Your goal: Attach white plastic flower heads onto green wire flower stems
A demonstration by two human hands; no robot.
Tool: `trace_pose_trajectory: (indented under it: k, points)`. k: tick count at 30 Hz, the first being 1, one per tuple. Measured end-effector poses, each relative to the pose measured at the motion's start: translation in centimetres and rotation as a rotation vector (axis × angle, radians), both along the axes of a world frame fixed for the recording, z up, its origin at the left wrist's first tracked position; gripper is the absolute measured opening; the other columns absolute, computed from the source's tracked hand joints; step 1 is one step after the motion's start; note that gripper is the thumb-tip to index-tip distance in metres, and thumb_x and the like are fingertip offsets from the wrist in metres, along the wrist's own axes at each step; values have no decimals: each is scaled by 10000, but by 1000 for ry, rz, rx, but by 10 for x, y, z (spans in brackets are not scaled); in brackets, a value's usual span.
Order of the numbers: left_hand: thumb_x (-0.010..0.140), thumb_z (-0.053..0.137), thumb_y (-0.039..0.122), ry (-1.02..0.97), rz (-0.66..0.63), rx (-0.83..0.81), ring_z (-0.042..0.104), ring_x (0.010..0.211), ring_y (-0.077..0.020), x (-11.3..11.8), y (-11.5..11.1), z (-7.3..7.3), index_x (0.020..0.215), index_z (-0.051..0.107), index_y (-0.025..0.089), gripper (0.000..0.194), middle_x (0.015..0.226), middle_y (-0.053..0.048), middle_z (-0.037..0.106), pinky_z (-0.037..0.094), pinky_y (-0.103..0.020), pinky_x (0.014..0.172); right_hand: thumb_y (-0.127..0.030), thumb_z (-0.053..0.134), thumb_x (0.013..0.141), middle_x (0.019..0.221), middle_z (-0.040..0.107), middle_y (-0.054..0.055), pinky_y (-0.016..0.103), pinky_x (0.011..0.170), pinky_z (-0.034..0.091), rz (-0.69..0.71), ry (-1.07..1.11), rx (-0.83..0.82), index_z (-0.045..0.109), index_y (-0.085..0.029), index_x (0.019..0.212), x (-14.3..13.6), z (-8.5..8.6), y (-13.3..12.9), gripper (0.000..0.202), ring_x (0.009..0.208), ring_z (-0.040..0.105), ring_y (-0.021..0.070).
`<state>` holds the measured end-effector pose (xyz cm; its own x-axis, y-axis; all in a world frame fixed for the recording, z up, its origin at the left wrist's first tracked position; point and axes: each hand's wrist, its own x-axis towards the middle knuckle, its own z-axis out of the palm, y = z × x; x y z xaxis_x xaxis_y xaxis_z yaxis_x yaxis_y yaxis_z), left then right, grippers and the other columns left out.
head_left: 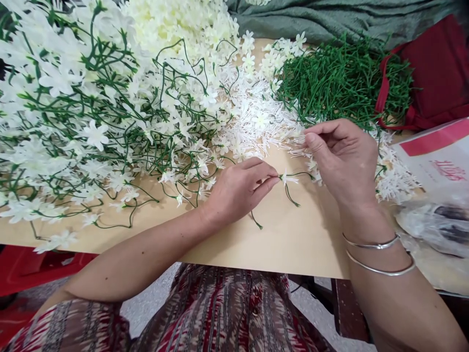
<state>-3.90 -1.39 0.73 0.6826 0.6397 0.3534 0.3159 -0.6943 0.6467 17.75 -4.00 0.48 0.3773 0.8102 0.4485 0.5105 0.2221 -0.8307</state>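
My left hand (pixel 238 188) pinches a green plastic flower stem (pixel 298 174) between thumb and fingertips, low over the table. A small white flower piece (pixel 287 179) sits on this stem just beyond the fingertips, and thin green branches stick out to the right and downward. My right hand (pixel 342 159) is raised at the edge of a pile of white stamens (pixel 256 117), its thumb and forefinger closed together. Whatever lies between those fingertips is too small to tell apart from the white strands behind.
Finished-looking white flower sprays (pixel 95 134) heap up on the left, with loose cream petals (pixel 183 24) behind. A tangle of green stems (pixel 344 80) lies back right, beside a dark red bag (pixel 436 73). A printed white bag (pixel 439 156) and clear plastic bag (pixel 436 222) are at right.
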Motion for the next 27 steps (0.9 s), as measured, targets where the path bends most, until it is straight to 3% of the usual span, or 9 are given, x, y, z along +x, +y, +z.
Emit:
trace_pose_trajectory:
  k: [5,10,16,21,24,27]
  points:
    - [1047,601,257,82,-84,111,736,1062,-205,-1,2,-2,1056,737,175,159,1101,-86,769,613,-342,942,-307,797,896,866,746,40,399,750,546,38,201,91,684,-284,839,7,-1,5,129,765,677,209]
    - [1053,599,263,-35,-42,131,734,1092,-187,0,5,-6,1126,690,173,147,1165,-101,748,626,-341,958,-256,851,826,715,606,-33,324,595,474,-47,255,249,652,-269,852,15,-8,12,201,607,561,149]
    - [1060,570,218,-100,-49,190,724,1130,-180,6,5,-10,1156,666,156,150,1172,-103,743,616,-337,991,-184,828,811,725,631,-23,302,555,449,-94,248,304,693,-249,818,17,-5,15,150,613,545,137]
    - [1067,523,193,128,-140,223,711,1158,-229,42,6,-3,1192,685,138,212,1222,-115,724,581,-389,1050,-217,818,823,780,647,-11,329,603,467,-125,240,302,694,-268,862,16,-2,14,140,666,556,148]
    - [1062,475,138,226,-211,247,720,1069,-239,74,16,1,1112,718,158,249,1128,-94,728,585,-382,961,-272,848,802,782,606,-18,362,626,465,-163,221,290,619,-298,836,20,-3,13,233,657,526,159]
    - [1019,518,106,296,-249,227,714,1002,-254,99,30,1,998,744,154,232,1045,-93,723,576,-364,860,-401,797,870,866,629,11,422,712,496,-145,190,171,575,-326,855,26,-6,12,234,728,563,198]
